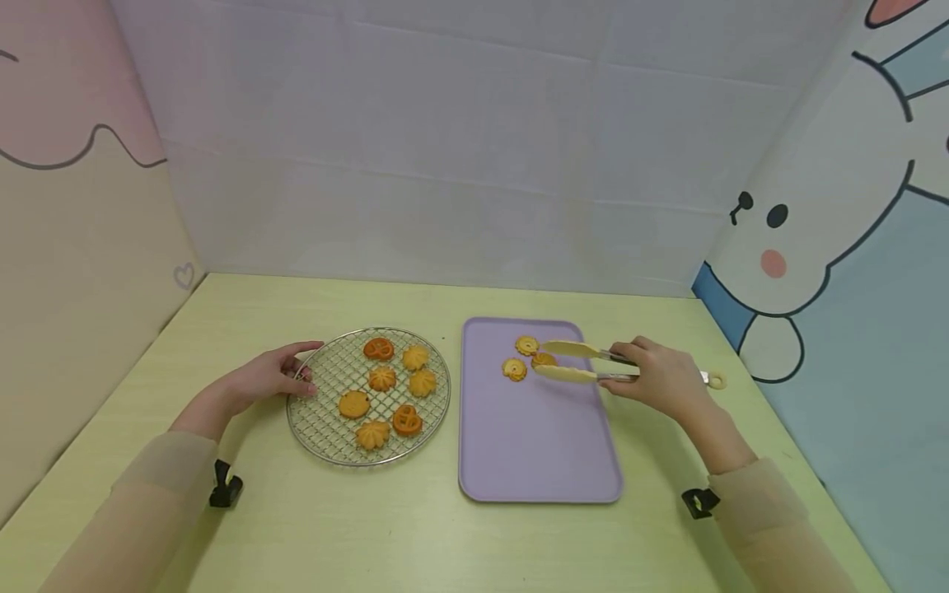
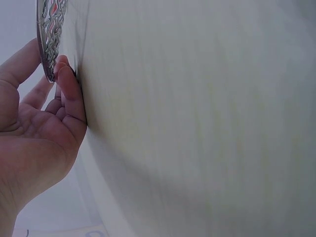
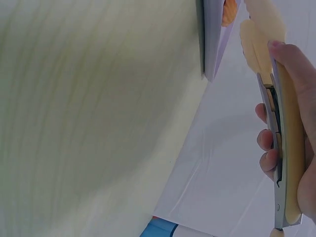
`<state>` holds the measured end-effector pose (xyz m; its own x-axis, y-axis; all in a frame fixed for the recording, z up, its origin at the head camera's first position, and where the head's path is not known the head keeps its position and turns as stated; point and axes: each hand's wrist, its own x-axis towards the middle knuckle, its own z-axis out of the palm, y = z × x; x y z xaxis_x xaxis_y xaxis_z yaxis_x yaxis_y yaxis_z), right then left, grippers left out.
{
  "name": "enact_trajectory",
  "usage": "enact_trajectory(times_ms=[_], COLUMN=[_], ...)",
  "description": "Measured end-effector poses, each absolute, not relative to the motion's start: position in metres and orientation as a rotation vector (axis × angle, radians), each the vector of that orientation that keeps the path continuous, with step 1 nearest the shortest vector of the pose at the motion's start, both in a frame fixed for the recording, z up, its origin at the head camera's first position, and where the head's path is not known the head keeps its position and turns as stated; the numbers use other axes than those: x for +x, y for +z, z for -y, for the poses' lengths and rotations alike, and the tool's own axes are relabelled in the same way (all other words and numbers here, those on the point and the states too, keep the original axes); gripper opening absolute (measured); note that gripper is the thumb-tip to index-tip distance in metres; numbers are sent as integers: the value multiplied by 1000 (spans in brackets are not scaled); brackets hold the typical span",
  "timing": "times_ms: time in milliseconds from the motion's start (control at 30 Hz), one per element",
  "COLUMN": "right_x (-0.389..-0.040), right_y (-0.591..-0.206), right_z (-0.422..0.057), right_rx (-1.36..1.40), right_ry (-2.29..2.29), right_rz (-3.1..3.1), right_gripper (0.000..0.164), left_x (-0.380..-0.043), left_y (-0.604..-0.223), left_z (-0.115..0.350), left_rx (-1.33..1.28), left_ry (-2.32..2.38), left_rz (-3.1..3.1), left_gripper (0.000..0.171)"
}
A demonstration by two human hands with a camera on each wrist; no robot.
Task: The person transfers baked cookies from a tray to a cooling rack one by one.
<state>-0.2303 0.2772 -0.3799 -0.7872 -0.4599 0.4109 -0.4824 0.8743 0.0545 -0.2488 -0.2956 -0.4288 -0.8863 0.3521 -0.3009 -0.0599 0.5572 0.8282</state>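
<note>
My left hand (image 1: pixel 270 380) grips the left rim of a round wire cooling rack (image 1: pixel 319 420), thumb on top; in the left wrist view the rack's rim (image 2: pixel 49 74) sits between thumb and fingers. Several cookies lie on the rack, among them a pretzel-shaped cookie (image 1: pixel 407 420) and a ridged cookie (image 1: pixel 373 434). My right hand (image 1: pixel 663 377) holds cream-tipped tongs (image 1: pixel 567 374) over the far right part of a lilac tray (image 1: pixel 534 445). Between the tips, which stand apart, shows a darker cookie (image 1: pixel 544 360). Two scalloped cookies (image 1: pixel 515 369) lie just left of the tips.
The pale wooden table (image 1: pixel 356 535) carries both rack and tray, with a narrow gap between them. A white sheet (image 1: pixel 460 165) hangs along the back edge. Cartoon-printed panels (image 1: pixel 853 247) stand at both sides.
</note>
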Motion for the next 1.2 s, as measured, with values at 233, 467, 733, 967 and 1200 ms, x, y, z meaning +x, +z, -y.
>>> enact_trajectory(times_ms=[233,467,733,967,1200], right_x=[-234,-235,-238,-241,-240], right_y=[-388,-393,-394,-396,-397], right_z=[-281,-282,-282,-283,-285], right_rx=[620,564,551,541,521], right_ry=[63,59,70,65,84], right_rz=[2742,2823,2846,2877,2919], right_gripper=[52,53,54,55,55], left_x=[-250,-251,-251,-252,-250], left_y=[-429,-430,-431,-433,-434], left_z=[296,295,296,297,296], left_rx=[231,223,211,208,203], left_ry=[1269,1263,1265,1272,1278], left_rz=[-2362,-2364,-2363,-2367,-2358], left_gripper=[85,84,84,85,84])
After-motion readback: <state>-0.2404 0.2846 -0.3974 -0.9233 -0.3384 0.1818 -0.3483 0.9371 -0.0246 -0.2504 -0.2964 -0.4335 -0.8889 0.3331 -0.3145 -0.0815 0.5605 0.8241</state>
